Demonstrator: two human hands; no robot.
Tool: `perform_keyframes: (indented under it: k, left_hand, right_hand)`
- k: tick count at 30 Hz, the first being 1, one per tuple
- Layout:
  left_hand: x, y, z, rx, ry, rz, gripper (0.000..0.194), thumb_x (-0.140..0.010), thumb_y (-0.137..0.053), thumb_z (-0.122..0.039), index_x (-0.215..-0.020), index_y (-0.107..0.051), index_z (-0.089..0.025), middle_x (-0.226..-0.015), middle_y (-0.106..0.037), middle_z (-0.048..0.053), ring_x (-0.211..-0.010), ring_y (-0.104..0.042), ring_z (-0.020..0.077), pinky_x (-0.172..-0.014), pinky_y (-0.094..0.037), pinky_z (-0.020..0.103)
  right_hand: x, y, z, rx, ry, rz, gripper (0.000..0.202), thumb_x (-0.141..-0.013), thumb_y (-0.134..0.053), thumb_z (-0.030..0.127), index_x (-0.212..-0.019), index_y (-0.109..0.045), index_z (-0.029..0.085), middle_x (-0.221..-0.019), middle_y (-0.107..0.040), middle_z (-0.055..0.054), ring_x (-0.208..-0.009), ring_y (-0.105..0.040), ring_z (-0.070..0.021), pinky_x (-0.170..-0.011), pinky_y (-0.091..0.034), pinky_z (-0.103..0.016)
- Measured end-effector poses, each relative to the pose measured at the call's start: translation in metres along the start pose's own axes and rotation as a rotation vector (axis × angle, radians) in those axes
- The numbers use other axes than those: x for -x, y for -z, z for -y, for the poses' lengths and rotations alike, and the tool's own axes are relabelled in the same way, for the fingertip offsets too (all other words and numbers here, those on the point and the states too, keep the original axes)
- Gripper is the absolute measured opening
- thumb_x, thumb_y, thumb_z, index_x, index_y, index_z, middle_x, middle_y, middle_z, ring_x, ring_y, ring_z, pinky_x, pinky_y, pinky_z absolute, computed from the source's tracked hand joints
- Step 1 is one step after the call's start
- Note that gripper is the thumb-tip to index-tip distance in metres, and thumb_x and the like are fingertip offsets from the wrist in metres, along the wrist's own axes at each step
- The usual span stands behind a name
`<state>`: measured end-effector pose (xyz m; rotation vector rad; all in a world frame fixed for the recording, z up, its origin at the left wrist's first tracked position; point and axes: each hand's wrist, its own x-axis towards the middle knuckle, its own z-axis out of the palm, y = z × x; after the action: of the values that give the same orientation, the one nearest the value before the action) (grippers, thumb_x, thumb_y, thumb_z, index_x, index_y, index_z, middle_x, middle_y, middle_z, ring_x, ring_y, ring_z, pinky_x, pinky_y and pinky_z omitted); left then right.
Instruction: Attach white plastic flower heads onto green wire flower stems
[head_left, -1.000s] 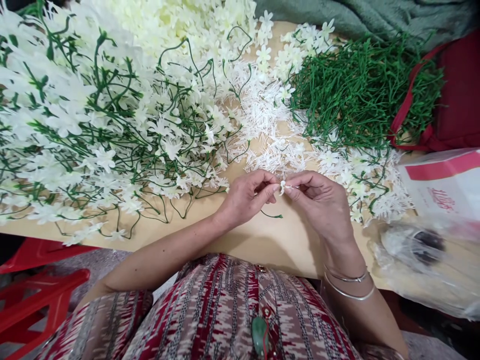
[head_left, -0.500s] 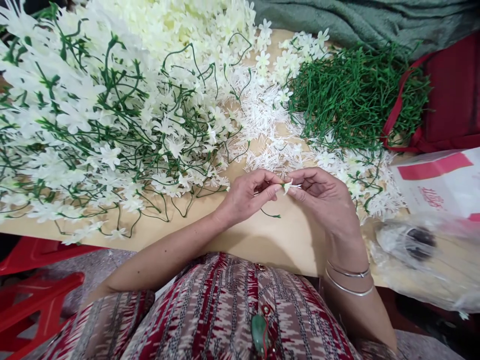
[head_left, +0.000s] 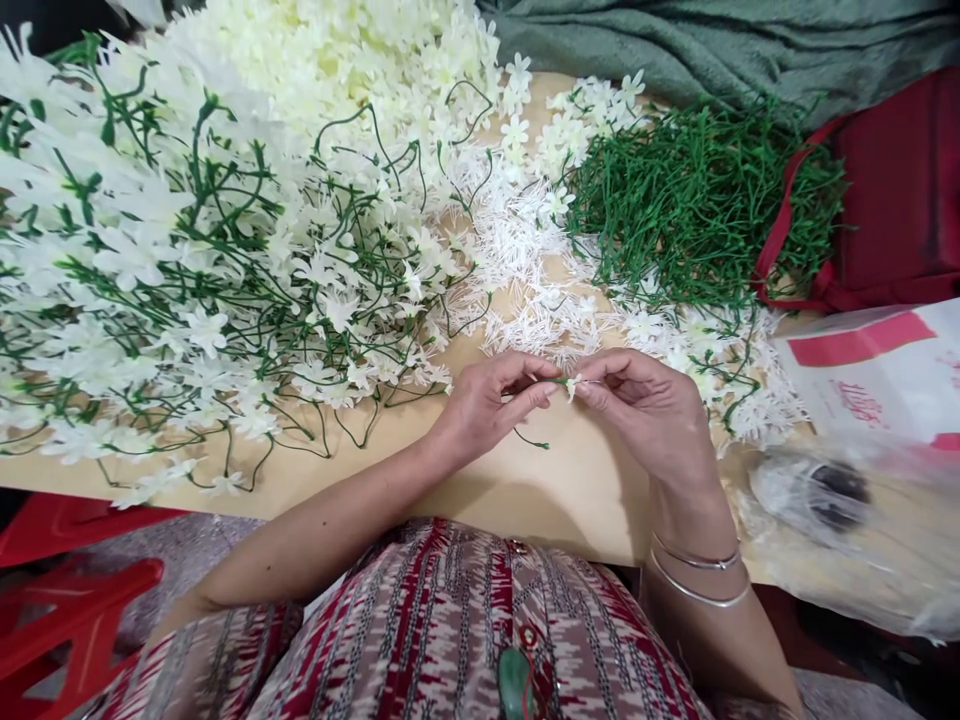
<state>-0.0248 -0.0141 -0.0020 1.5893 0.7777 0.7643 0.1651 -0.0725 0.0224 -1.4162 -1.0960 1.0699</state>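
Note:
Above the front of the table, my left hand (head_left: 499, 402) pinches a thin green plastic stem (head_left: 532, 442) between thumb and forefinger. Its loose end hangs below the fingers. At the stem's tip sits a small white artificial flower (head_left: 572, 388), which the thumb and forefinger of my right hand (head_left: 645, 405) grip from the other side. The two hands almost meet at this flower. My fingers partly hide the flower and the stem. Just beyond them lie many loose white stamens (head_left: 517, 255).
A large heap of white flowers on green stems (head_left: 225, 270) fills the left. Green stems (head_left: 697, 195) are piled at the back right, beside a dark red bag (head_left: 900, 190). Plastic bags (head_left: 862, 385) lie to the right. Red stools (head_left: 82, 610) stand below the table's left edge.
Around the flower, my right fingers have closed in, and the white stamen ends that stuck out to the right are now mostly covered. The view has shifted slightly.

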Motion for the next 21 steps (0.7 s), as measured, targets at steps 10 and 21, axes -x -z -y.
perform_keyframes:
  k: [10,21]
  left_hand:
    - [-0.0017,0.0033,-0.002,-0.21,-0.216,0.032,0.019,-0.106,-0.061,-0.03,-0.094,-0.069,-0.017,-0.075,-0.073,0.0,-0.067,-0.068,0.0094,-0.068,-0.054,0.021]
    - [-0.002,0.0079,-0.0025,-0.081,-0.102,0.106,0.024,-0.106,-0.059,-0.036,-0.094,-0.07,-0.018,-0.079,-0.076,0.002,-0.07,-0.07,0.0112,-0.069,-0.055,0.023]
  right_hand:
    - [-0.0002,-0.0001,-0.0002,0.014,-0.02,0.039,0.007,-0.081,-0.083,0.026,-0.081,-0.076,0.026,-0.081,-0.075,0.001,-0.076,-0.066,-0.0156,-0.071,-0.052,-0.03]
    - [-0.0059,-0.0014,-0.0024,0.029,0.048,0.13,0.007,-0.086,-0.08,0.025,-0.082,-0.075,0.027,-0.083,-0.07,0.001,-0.079,-0.064,-0.0163,-0.074,-0.049,-0.033]
